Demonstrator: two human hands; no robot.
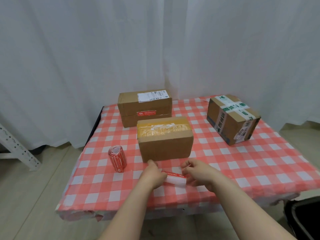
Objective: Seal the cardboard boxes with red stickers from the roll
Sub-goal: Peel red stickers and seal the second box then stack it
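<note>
Lower centre: left hand (153, 175) and right hand (199, 172) both pinch one red sticker (174, 177) with white backing, just below middle box (165, 139); roll (117, 158) left.

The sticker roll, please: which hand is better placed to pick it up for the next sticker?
Probably the left. The sticker roll stands upright to the left of the left hand, while the right hand would have to cross over it. Both hands currently hold the red sticker.
</note>
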